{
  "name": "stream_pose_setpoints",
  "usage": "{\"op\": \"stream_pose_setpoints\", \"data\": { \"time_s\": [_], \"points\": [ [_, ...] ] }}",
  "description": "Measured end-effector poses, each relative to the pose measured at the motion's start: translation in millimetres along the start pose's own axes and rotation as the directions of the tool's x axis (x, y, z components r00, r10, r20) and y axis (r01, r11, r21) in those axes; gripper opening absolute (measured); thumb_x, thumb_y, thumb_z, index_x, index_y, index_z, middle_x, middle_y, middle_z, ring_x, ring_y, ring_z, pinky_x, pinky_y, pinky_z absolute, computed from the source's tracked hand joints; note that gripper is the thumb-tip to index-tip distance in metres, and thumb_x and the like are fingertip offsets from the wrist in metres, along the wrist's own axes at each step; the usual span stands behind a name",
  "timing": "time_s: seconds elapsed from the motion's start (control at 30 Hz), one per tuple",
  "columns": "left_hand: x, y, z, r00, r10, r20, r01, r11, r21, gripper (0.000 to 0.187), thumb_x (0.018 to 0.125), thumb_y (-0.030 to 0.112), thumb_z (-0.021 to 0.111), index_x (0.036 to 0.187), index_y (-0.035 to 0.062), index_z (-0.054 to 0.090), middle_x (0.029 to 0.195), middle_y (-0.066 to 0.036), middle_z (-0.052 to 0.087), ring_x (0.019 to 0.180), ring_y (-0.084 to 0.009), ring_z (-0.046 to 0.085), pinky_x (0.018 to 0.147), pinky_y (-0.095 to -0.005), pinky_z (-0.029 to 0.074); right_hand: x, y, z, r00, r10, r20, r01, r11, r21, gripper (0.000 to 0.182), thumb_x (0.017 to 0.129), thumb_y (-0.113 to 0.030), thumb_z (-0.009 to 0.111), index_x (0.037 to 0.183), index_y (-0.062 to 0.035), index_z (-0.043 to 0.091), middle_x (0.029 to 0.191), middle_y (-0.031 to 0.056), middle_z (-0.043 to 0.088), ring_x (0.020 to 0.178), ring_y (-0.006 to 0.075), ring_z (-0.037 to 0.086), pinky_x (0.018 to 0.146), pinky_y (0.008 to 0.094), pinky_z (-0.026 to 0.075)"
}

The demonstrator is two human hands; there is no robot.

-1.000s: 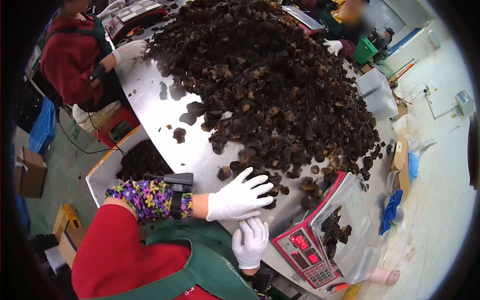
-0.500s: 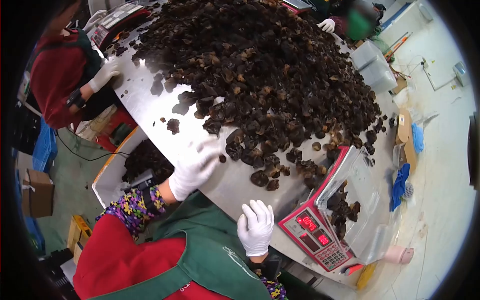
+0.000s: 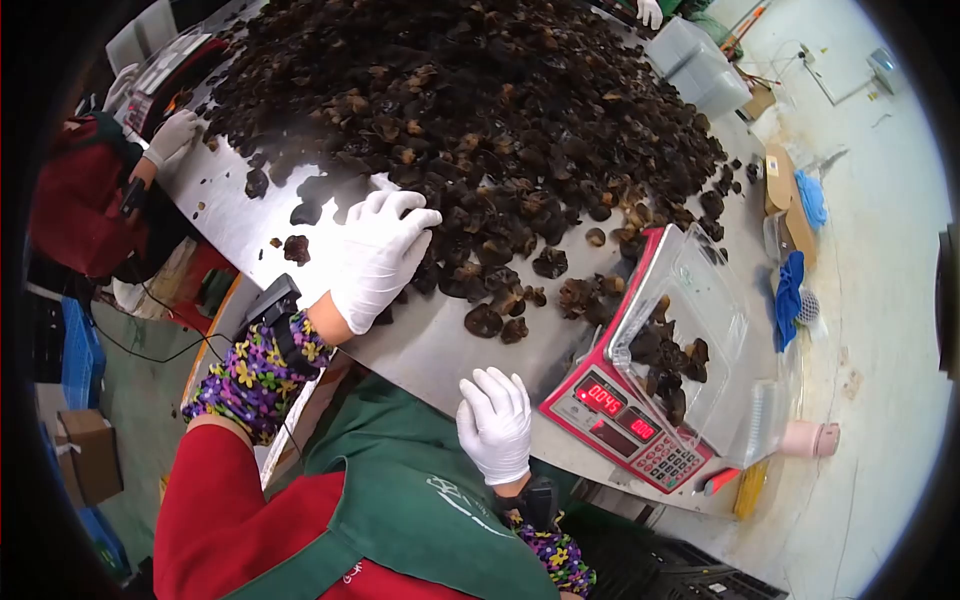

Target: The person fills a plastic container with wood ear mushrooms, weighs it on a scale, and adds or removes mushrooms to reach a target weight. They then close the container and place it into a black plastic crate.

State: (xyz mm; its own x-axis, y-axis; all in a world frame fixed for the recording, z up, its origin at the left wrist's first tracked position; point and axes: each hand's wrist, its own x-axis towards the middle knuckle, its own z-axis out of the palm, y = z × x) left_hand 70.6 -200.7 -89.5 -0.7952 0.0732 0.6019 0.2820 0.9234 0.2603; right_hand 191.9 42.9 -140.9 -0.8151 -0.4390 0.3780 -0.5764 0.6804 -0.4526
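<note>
My left hand [image 3: 380, 258], in a white glove, is over the near edge of a large heap of dark brown, curled pieces [image 3: 460, 110] on a metal table [image 3: 400, 350]. Its fingers are bent but apart, and nothing shows in them; the palm side is hidden. My right hand [image 3: 495, 425], also gloved, is raised palm-up at the table's near edge, fingers stretched and empty. Just right of it stands a red scale [image 3: 625, 425] with lit red digits. A clear plastic tray [image 3: 715, 330] on the scale holds some dark pieces [image 3: 665, 350].
At the left, a co-worker's gloved hand [image 3: 172, 135] rests on the table edge. Another person's gloved hand [image 3: 650, 12] is at the top right. Clear containers [image 3: 700, 70], a blue cloth [image 3: 788, 300] and a pink roll [image 3: 810, 438] lie right. A cardboard box [image 3: 90, 455] is on the floor.
My left hand has moved up to the heap's edge. My right hand stays beside the scale, fingers still stretched. The view has shifted, so the heap and scale sit higher and further left.
</note>
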Motion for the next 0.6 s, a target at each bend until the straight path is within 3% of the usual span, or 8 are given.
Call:
{"op": "stream_pose_setpoints", "data": {
  "time_s": [0.03, 0.13, 0.27, 0.4, 0.57, 0.6],
  "points": [
    [0, 6, 1, 0.998, -0.013, -0.064, 0.014, 1.000, 0.015, 0.022, 0.082, 0.009, 0.071, 0.103, 0.0142, 0.070, 0.106, -0.003, 0.065, 0.101, -0.0275, 0.058, 0.086, -0.0403, 0.046, 0, 0, 0, 1.000, 0.010, -0.001, -0.010, 1.000, -0.005, 0.032, 0.084, -0.012, 0.070, 0.116, -0.0096, 0.067, 0.123, 0.0098, 0.061, 0.121, 0.0302, 0.056, 0.107, 0.0513, 0.042],
    [-2, 32, 9, 0.999, 0.019, 0.039, -0.012, 0.985, -0.171, 0.024, 0.080, 0.013, 0.074, 0.103, 0.0145, 0.070, 0.108, -0.003, 0.065, 0.103, -0.0277, 0.058, 0.088, -0.0400, 0.045, 0, 1, 1, 1.000, -0.003, -0.005, 0.003, 1.000, -0.010, 0.031, 0.084, -0.012, 0.070, 0.115, -0.0087, 0.068, 0.123, 0.0101, 0.062, 0.121, 0.0302, 0.056, 0.107, 0.0513, 0.041],
    [-4, 51, 34, 0.988, 0.106, 0.116, -0.090, 0.987, -0.137, 0.016, 0.077, 0.019, 0.077, 0.090, 0.0156, 0.067, 0.105, -0.001, 0.064, 0.104, -0.0255, 0.058, 0.093, -0.0431, 0.043, 0, 1, 2, 1.000, -0.021, -0.016, 0.021, 1.000, -0.014, 0.031, 0.084, -0.013, 0.070, 0.115, -0.0077, 0.068, 0.122, 0.0107, 0.062, 0.119, 0.0305, 0.057, 0.107, 0.0513, 0.042],
    [-5, 44, 49, 0.989, 0.118, 0.089, -0.100, 0.979, -0.180, 0.015, 0.075, 0.016, 0.076, 0.083, 0.0153, 0.064, 0.100, 0.000, 0.065, 0.101, -0.0249, 0.059, 0.093, -0.0423, 0.043, -1, 3, 3, 0.999, -0.027, -0.034, 0.027, 1.000, 0.000, 0.031, 0.084, -0.013, 0.069, 0.114, -0.0061, 0.067, 0.121, 0.0119, 0.062, 0.118, 0.0310, 0.058, 0.106, 0.0509, 0.042],
    [8, 53, 42, 0.985, 0.141, 0.097, -0.119, 0.972, -0.204, 0.022, 0.077, 0.014, 0.075, 0.096, 0.0172, 0.066, 0.098, 0.000, 0.066, 0.100, -0.0242, 0.060, 0.092, -0.0406, 0.044, -1, 3, 2, 0.999, -0.031, -0.045, 0.031, 0.999, 0.013, 0.031, 0.084, -0.013, 0.069, 0.114, -0.0054, 0.067, 0.120, 0.0124, 0.062, 0.116, 0.0315, 0.058, 0.105, 0.0507, 0.043],
    [8, 56, 46, 0.953, 0.171, 0.251, -0.149, 0.984, -0.101, 0.026, 0.077, 0.014, 0.074, 0.101, 0.0181, 0.066, 0.098, 0.000, 0.066, 0.100, -0.0231, 0.061, 0.093, -0.0403, 0.044, -1, 3, 2, 0.998, -0.040, -0.042, 0.040, 0.999, 0.009, 0.031, 0.084, -0.013, 0.069, 0.113, -0.0053, 0.067, 0.120, 0.0125, 0.062, 0.116, 0.0317, 0.058, 0.104, 0.0507, 0.043]
  ]
}}
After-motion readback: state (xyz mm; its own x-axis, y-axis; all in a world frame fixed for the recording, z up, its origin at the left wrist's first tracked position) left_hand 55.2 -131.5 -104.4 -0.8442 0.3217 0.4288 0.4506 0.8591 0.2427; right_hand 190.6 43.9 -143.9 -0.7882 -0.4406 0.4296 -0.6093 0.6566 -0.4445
